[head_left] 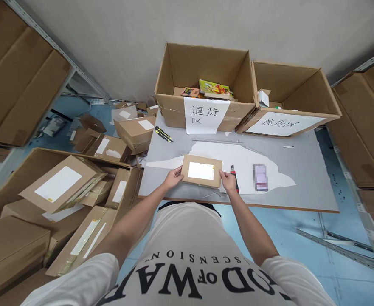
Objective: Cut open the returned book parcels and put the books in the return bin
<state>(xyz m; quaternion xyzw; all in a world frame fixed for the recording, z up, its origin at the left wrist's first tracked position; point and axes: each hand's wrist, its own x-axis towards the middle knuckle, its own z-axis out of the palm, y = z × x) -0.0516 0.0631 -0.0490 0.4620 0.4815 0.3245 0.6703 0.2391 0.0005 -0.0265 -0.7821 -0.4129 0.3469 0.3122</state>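
Observation:
A small brown cardboard box with a white label on top is on the near side of the table, in front of me. My left hand grips its left end, fingers pressed against the side. At the opposite end my right hand pinches the right edge between thumb and fingers. A red and black utility knife lies just beside my right hand, partly hidden by it. Another utility knife, yellow and black, rests at the table's far left. The box looks closed.
Two open cartons with paper signs stand at the back: a left carton holding colourful packs and a right carton. A blurred purplish item lies on the grey table. Left of it, a big carton overflows with labelled parcels.

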